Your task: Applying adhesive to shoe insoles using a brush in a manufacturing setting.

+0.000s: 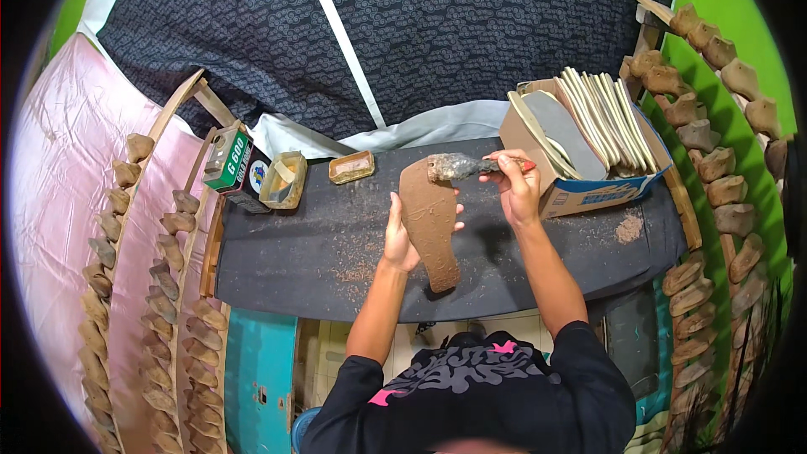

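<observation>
your left hand (402, 240) is curled around the edge of a brown shoe sole (430, 223), thumb side behind it and fingertips showing on its right edge, holding it tilted up over the dark desk (319, 252) with its heel end low, near or on the desk top. your right hand (519, 189) is closed tight on the red handle of a glue-caked brush (458, 167), whose bristles sit at the top end of the sole.

the likeliest trouble is the sole slipping. you hold it by one side only, so if you press hard at the far end it could pivot or flex in your grip. a loaded brush could also drip onto the desk, which is dusted with brown crumbs that would stick to any wet surface if the sole is laid face down.

your right wrist works just beside the cardboard box (580, 189) of upright insoles (601, 113); a wide stroke could knock it or smear them. the open tin (284, 181) and the small tray (351, 167) sit well to your left, so reaching across for them with the brush risks trailing glue over the desk.
</observation>
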`<state>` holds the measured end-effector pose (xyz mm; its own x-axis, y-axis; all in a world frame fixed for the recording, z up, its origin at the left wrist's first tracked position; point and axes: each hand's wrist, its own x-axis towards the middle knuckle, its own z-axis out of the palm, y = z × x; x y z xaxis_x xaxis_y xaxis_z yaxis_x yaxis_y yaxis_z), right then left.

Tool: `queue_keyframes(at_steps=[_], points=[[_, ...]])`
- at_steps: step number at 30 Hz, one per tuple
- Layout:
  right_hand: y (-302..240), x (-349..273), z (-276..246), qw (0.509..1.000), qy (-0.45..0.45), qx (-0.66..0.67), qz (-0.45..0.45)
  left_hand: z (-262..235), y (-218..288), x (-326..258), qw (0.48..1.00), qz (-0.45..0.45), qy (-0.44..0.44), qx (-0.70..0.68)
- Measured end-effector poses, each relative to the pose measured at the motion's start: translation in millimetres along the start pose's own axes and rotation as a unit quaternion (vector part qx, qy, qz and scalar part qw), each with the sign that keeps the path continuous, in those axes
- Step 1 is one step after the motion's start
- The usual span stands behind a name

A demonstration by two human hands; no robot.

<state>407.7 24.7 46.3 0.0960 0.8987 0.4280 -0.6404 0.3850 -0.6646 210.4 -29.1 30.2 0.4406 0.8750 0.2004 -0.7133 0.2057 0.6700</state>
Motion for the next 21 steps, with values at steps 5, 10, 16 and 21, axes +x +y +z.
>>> queue_keyframes(at_steps=[5, 10, 16, 21], points=[[3, -17, -20, 0.993, -0.079, -0.038, 0.077, -4, 4, 1, 0.998, 0.008, 0.043, -0.049], [-8, -1, -5, 0.998, -0.049, -0.036, 0.027, -11, 6, -2, 0.998, -0.016, 0.018, -0.052], [8, -14, -14, 0.998, -0.045, -0.036, 0.036, -17, 15, 1, 0.998, -0.007, 0.005, -0.065], [11, -35, -8, 0.984, -0.117, -0.083, 0.108, -30, 24, -1, 0.999, -0.015, 0.023, -0.025]])
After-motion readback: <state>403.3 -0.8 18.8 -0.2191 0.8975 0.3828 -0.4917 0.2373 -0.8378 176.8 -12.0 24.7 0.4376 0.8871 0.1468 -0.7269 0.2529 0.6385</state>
